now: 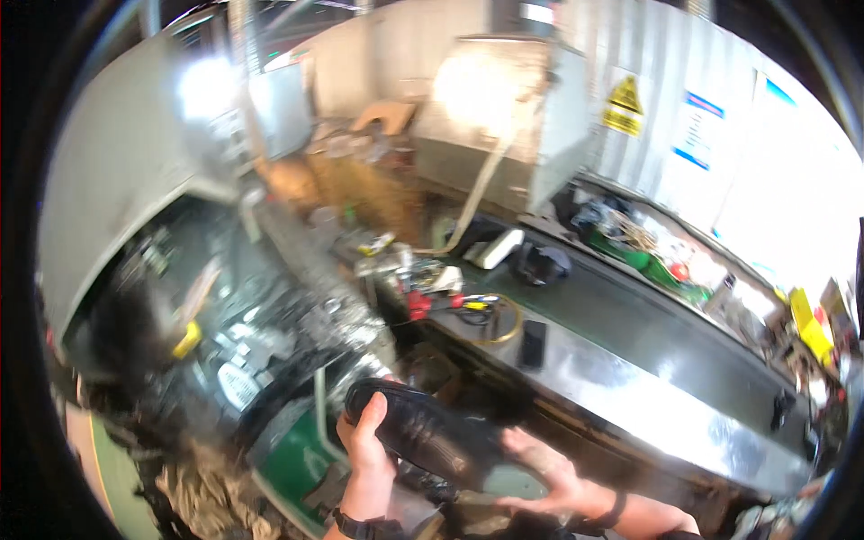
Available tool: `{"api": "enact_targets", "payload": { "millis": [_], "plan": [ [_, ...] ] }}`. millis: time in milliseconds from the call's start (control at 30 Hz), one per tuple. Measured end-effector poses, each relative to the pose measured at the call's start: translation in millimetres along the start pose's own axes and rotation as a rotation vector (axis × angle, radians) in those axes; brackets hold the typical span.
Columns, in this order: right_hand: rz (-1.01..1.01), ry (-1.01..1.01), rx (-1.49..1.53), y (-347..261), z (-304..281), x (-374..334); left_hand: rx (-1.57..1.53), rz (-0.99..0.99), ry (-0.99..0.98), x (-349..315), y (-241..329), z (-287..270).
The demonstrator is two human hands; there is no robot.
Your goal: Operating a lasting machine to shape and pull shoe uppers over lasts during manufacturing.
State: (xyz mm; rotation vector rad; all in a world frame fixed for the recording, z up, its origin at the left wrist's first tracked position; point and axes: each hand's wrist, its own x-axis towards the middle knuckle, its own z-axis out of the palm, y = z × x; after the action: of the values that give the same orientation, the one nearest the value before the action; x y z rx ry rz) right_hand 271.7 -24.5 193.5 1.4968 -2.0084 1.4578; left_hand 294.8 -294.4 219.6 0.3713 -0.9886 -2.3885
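Observation:
A glossy black shoe, slanting down to the right, is held in front of me. My left hand is closed round its upper left end, thumb lying on top. At the lower right end is a pale green surface, perhaps a shoe last inside. My right hand grips this end, its fingers and thumb spread round opposite sides. Motion blurs the right fingertips and the shoe's lower part. Below the shoe stands a green bin, partly hidden by my left arm.
To the left, a grey hooded machine holds scattered pieces. A dark conveyor belt runs along the right behind a metal ledge, where a phone and red-handled tools lie. A box-shaped metal hood stands beyond.

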Motion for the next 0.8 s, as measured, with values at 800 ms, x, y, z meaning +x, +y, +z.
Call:
{"api": "enact_targets", "payload": {
  "millis": [800],
  "plan": [
    [1.086,1.265,0.099,352,-273,-266,1.174,-0.449,-0.333,88,-301,-14]
  ]
}}
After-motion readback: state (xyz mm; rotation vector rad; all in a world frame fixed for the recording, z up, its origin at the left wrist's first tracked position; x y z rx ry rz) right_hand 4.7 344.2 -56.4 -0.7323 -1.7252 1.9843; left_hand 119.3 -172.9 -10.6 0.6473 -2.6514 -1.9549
